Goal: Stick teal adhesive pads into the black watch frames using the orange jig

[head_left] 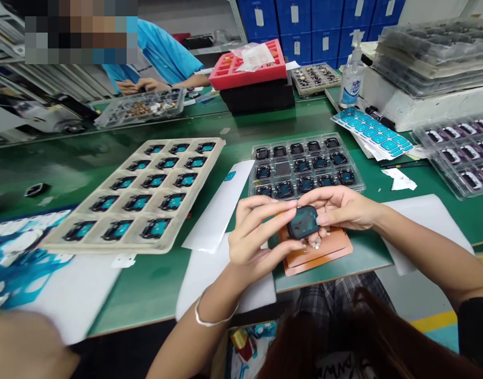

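Note:
Between my two hands, above the front of the bench, is a dark rounded-square watch case (303,222) with a glossy face. My left hand (257,231) grips its left side between fingers and thumb. On its right edge, the fingertips of my right hand (338,209) are closed. Under the hands lies an orange-brown mat (340,253) with small whitish bits on it. Just beyond, a clear plastic tray (310,149) holds rows of similar dark cases, one pocket showing a flat grey square. To the left, a cream tray (178,210) carries cases with blue film.
Blue sticker sheets (373,131) and a pump bottle (352,73) stand at the back right, near stacked trays (434,58). A red bin (249,68) rests on a black box. White foam sheets (426,221) lie along the front edge. A co-worker in blue (166,52) sits opposite.

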A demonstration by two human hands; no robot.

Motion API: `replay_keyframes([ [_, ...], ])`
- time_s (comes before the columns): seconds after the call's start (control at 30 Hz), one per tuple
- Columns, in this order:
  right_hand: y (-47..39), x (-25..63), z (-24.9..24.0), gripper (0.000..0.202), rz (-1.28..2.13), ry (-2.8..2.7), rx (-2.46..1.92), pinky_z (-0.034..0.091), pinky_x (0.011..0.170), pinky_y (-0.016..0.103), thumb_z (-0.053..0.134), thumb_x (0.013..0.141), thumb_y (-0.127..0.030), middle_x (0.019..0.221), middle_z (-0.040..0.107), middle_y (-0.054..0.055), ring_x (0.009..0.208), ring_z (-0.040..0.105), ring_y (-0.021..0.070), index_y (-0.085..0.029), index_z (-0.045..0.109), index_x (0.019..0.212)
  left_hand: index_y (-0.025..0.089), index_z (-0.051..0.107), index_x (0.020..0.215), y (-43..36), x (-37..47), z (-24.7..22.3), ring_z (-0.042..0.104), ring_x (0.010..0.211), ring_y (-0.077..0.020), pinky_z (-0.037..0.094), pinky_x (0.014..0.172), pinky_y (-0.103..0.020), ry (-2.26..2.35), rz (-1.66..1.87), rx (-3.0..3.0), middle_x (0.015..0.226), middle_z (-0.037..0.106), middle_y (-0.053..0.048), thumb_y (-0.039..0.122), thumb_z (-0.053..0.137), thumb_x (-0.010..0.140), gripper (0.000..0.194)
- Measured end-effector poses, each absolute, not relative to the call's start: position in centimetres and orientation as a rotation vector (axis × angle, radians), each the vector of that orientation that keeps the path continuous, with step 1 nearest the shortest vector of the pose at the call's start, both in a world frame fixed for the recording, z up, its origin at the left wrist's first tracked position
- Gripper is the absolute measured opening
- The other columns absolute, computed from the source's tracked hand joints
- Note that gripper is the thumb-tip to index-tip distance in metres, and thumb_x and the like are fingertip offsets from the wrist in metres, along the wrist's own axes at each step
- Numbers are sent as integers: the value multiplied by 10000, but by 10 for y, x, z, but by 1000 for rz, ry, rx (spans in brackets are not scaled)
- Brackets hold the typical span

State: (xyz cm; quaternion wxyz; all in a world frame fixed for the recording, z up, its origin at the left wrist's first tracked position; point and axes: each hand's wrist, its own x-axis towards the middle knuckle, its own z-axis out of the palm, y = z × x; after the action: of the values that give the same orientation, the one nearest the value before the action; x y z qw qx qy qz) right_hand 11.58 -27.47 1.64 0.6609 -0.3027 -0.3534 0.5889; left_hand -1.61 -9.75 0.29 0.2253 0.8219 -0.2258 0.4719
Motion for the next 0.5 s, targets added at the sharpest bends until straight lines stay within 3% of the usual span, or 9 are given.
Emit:
replay_keyframes([
  [0.23,-273,106,16,383,1226,-734,-730,609,738,215,792,773,-102,969,751,17,809,744,119,-200,672,1123,299,545,1342,-98,-20,3,589,920,-208,507,752,-365,-514,1394,2230,1060,746,-42,311,753,843,540],
  [0.5,-275,94,21,407,1249,-631,-752,565,873,280,763,782,-111,1056,759,19,923,713,123,-241,712,1165,297,589,1258,-96,-28,4,563,900,-210,501,765,-378,-546,1422,2243,1046,739,-31,299,737,854,430],
])
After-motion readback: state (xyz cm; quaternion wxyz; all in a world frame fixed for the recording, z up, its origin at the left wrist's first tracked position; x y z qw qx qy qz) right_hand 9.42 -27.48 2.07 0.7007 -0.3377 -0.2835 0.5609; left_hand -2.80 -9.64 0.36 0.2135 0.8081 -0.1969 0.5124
